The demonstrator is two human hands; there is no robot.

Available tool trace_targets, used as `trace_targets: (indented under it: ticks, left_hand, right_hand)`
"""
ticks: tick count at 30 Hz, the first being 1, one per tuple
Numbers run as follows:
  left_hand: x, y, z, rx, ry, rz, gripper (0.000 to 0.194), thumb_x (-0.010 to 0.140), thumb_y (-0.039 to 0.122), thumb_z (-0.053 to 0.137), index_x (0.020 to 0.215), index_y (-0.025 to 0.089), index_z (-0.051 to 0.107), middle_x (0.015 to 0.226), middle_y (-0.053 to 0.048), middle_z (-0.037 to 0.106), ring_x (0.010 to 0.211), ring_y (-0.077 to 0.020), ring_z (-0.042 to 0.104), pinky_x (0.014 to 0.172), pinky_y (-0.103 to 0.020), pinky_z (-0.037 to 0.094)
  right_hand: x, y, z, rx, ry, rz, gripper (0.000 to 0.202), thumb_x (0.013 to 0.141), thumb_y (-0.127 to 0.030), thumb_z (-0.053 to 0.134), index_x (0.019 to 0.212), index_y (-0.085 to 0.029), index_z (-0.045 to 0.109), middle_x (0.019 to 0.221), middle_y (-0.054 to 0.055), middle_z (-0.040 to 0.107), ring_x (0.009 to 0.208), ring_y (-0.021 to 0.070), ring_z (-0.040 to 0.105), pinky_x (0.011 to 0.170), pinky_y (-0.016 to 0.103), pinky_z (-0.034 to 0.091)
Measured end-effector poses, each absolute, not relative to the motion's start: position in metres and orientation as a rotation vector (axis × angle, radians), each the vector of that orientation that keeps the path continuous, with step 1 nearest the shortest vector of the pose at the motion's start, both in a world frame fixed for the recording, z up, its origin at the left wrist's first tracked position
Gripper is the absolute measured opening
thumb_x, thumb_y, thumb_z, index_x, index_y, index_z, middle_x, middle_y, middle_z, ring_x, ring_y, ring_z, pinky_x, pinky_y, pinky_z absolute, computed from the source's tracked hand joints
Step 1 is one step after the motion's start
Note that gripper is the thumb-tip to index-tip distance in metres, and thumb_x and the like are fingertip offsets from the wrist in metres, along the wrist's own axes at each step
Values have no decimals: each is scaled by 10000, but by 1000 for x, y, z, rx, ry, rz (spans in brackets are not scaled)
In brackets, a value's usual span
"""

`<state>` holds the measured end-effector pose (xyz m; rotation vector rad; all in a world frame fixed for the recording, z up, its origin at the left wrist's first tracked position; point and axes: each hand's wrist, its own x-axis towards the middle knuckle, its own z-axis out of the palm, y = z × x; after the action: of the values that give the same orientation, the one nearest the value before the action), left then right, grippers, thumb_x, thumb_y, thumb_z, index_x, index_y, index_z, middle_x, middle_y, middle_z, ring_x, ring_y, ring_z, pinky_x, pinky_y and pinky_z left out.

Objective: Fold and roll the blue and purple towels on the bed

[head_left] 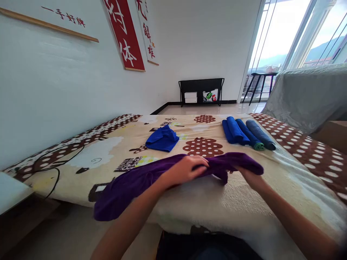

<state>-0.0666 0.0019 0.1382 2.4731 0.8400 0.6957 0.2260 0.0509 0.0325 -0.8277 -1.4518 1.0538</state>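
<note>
A long purple towel (162,168) lies bunched across the near edge of the bed, its left end hanging over the side. My left hand (187,169) grips it near the middle, fingers curled over the top. On the right, my right hand (252,177) holds the towel's other end from beneath, some fingers hidden by the fabric. Beyond my left hand rests a crumpled blue cloth (162,139). Several rolled towels (235,131) in blue and dark grey-blue lie side by side past my right hand; one shows a green end.
The bed has a cream patterned blanket (100,153) with brown dotted borders. A black cable (58,177) crosses its left side. Ahead stands a low black rack (201,86) against the wall. At right are a covered piece of furniture (309,94) and a dark stool (261,81).
</note>
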Motion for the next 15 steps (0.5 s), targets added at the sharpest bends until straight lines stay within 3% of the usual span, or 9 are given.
trace_targets:
  ticks: [4,8,11,15]
  left_hand:
    - [-116,31,121,2414,1254,586,467,909,465,611,1289,193,623,1351,-107,634,1245,-272,588,1092,-406,429]
    - [-142,16,89,2368,1225,212,748,837,559,679,1468,221,459,1527,-109,482,1387,-286,469,1164,-412,350]
    - [-159,8,67,2390,1259,192,704,859,543,649,1464,232,466,1521,-96,493,1384,-276,475,1166,-409,347]
    - [-184,42,60,2363,1641,365,498,901,429,590,1335,184,603,1463,-101,553,1361,-264,490,1174,-386,333]
  right_hand:
    - [273,69,52,-776,-851,1010,254,646,-264,794,863,-188,687,853,8,702,743,160,665,681,295,611]
    - [326,80,60,-781,-617,864,233,632,-180,720,848,-187,633,865,-7,684,738,131,642,592,222,559]
    - [363,80,56,-852,-508,849,188,668,-159,684,847,-177,632,915,32,681,746,143,636,542,225,526]
    - [391,81,45,-895,-453,810,167,722,-144,641,883,-188,646,982,49,671,762,127,627,563,217,515]
